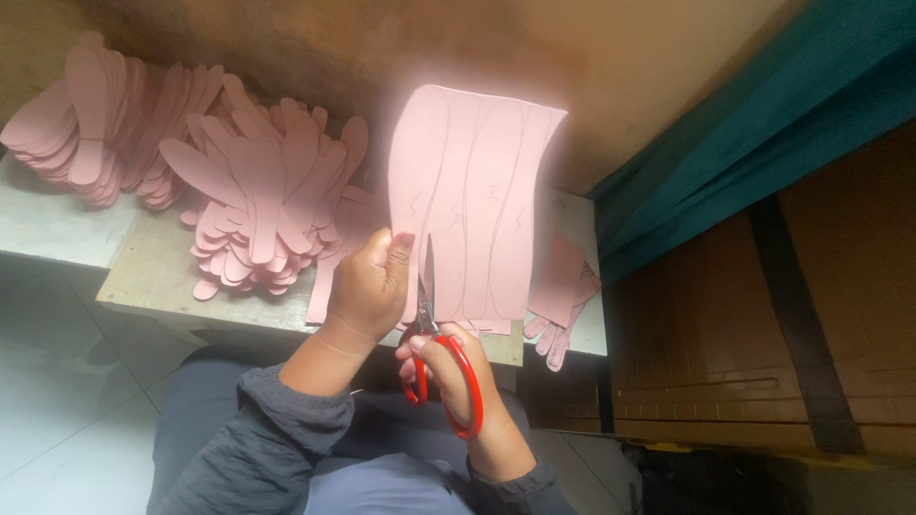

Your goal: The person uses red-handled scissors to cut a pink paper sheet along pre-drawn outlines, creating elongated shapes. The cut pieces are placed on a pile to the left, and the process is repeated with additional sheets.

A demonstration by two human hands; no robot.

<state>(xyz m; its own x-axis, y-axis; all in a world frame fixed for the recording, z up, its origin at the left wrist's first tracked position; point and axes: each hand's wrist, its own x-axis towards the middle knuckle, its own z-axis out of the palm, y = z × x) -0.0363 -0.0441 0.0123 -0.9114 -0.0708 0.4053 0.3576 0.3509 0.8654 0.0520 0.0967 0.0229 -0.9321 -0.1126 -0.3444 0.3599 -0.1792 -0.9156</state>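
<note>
My left hand (370, 286) grips the lower left edge of a pink sheet (477, 191) and holds it upright; drawn outlines of long shapes run down its face. My right hand (448, 367) holds red-handled scissors (441, 367), fingers through the loops. The blades point up and sit in the sheet's bottom edge, just right of my left thumb.
Piles of cut pink shapes (258, 200) lie on a low wooden bench (153, 277), with another stack (86, 114) at the far left. Pink offcuts (563, 296) lie to the right of the sheet. A brown wall is behind, a teal cloth (744, 124) and brown boards to the right.
</note>
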